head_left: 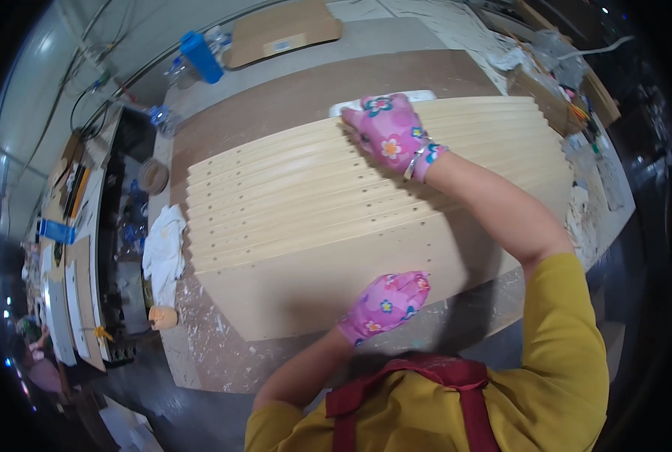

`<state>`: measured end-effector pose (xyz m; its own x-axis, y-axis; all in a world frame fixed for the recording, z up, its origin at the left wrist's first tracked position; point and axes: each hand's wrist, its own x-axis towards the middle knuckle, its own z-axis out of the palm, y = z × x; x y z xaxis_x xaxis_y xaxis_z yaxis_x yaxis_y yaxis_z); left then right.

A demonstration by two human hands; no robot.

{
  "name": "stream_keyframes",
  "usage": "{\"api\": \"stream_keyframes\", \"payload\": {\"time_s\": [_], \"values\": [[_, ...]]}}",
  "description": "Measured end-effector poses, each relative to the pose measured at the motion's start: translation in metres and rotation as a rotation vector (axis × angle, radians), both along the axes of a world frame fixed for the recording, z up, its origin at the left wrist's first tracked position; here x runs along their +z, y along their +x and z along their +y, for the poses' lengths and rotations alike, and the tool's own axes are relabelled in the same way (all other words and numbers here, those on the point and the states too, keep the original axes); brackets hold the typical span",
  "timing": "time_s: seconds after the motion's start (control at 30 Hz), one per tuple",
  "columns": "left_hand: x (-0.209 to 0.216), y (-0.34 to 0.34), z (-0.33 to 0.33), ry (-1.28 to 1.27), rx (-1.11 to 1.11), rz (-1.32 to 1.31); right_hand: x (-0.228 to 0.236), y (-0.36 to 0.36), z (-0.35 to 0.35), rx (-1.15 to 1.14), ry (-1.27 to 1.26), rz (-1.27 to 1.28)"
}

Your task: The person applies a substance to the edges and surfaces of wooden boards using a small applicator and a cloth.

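Note:
Pale wooden boards (306,181) lie overlapped in a stepped row, with small dark holes near their ends and middles. The nearest board (275,297) shows its broad face. My right hand (387,134), in a pink flowered glove, is closed above the far boards; whatever its curled fingers hold is hidden. Just beyond that hand, a flat white object (424,96) is partly covered. My left hand (387,307), gloved the same way, lies over the nearest board close to its near edge, fingers together and fairly straight.
A white cloth (164,252) and an orange cup-like container (162,317) sit at the table's left edge, near a round tub (153,176). Far back are a blue bottle (201,57) and a piece of cardboard (283,34). A cluttered cardboard box (543,105) stands at far right.

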<state>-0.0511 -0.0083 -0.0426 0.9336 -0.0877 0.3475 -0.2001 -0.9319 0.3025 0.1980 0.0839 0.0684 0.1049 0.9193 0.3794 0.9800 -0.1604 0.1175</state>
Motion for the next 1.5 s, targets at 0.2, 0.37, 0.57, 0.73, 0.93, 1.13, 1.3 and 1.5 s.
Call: {"api": "stream_keyframes", "payload": {"time_s": [0.2,0.37,0.57,0.73,0.93,1.13,1.3,1.5], "values": [[0.007,0.010,0.000,0.081,-0.043,-0.172,0.017,0.110,-0.050,-0.350,-0.012,0.041],[0.005,0.007,0.001,-0.138,0.007,-0.016,-0.002,0.063,-0.067,0.025,0.093,0.193],[0.030,0.023,-0.007,-0.032,0.043,0.008,-0.003,0.199,-0.099,-0.408,0.005,0.231],[0.025,0.025,-0.008,0.110,0.059,-0.121,-0.010,0.166,-0.123,-0.213,0.079,0.180],[0.022,0.029,-0.010,0.153,0.074,-0.091,0.000,0.242,-0.149,-0.388,-0.018,0.182],[0.025,0.017,-0.014,0.196,0.114,0.035,-0.001,0.274,-0.170,-0.503,-0.057,-0.088],[0.024,0.026,-0.015,0.205,0.125,0.030,-0.018,0.342,-0.220,-0.508,0.151,0.003],[0.023,0.026,-0.013,0.244,0.125,0.041,0.001,0.351,-0.243,-0.836,-0.197,0.146]]}}
